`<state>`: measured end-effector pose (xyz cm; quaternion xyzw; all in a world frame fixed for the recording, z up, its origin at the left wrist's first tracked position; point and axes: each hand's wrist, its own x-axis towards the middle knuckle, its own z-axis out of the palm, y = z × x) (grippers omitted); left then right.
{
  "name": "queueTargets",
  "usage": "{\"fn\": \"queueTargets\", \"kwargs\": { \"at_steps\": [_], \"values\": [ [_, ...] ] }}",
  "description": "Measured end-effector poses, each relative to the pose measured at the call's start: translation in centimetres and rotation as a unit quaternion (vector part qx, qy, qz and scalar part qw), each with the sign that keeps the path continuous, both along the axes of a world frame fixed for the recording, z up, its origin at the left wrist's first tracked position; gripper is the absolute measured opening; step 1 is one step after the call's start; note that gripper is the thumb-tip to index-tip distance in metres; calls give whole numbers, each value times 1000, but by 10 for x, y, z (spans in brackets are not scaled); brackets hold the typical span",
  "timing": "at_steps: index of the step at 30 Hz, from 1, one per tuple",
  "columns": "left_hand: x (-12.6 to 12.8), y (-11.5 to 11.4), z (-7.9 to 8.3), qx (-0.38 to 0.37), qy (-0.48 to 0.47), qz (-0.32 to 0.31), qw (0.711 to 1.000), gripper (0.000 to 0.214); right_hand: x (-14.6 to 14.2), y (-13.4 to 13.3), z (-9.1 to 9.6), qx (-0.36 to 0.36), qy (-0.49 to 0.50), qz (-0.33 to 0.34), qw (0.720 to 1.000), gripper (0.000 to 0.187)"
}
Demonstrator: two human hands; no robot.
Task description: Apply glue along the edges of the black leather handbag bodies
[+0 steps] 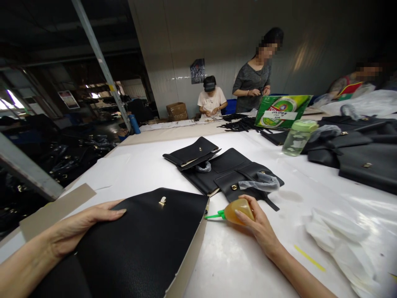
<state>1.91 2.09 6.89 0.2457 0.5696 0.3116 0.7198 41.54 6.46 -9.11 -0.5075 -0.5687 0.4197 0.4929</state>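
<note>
My left hand [88,221] grips the left side of a black leather bag panel [136,240], thumb on top and fingers hidden beneath. A gold clasp [162,201] sits near the panel's far edge, and its pale inner edge faces right. In my right hand [259,225] is a glue bottle [238,211] with amber liquid, lying sideways. Its green nozzle points left, with the tip at the panel's far right corner; I cannot tell whether it touches. Beyond lie a smaller black leather piece [194,151] and a black bag [229,169] with plastic-wrapped handles.
White sheeting covers the table [235,260]. A green bottle [298,138] and a green carton [282,111] stand at the right, beside stacked black bags [369,149]. Crumpled white material [344,244] lies at right front, grey board [58,209] at left. Several people work across the table.
</note>
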Motion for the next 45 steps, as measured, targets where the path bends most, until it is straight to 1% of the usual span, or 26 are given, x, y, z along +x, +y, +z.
{"fn": "queueTargets", "kwargs": {
  "at_steps": [6,12,16,18,22,28,31,34,39,41,45],
  "values": [
    [-2,-4,-4,10,2,5,1000,81,-2,-2,-1,16,-17,-32,999,45],
    [-8,-7,-13,17,6,13,1000,78,-3,-7,-2,13,-34,8,999,44],
    [-12,-10,-18,24,-9,9,1000,79,-4,-8,-2,24,-37,-23,999,45],
    [-13,-11,-19,28,-19,4,999,81,-4,-9,-2,26,-51,-22,998,45],
    [-14,-12,-19,29,-27,-1,999,81,-6,-13,-2,18,-62,5,998,43],
    [-15,-11,-21,30,-39,-1,999,79,-11,-16,-6,55,-83,-43,994,46],
    [-14,-13,-22,30,-44,1,999,80,-13,-20,-10,61,-93,-30,993,46],
    [-12,-14,-22,26,-42,7,999,81,-16,-23,-9,71,-99,-8,993,45],
    [-14,-15,-21,15,-23,21,999,82,-20,-24,-5,101,-119,-42,987,44],
    [-15,-14,-22,18,-19,19,999,83,-19,-26,-5,93,-121,-38,988,44],
    [-17,-15,-26,28,-26,11,999,84,-17,-28,-3,34,-76,10,997,44]
  ]
}}
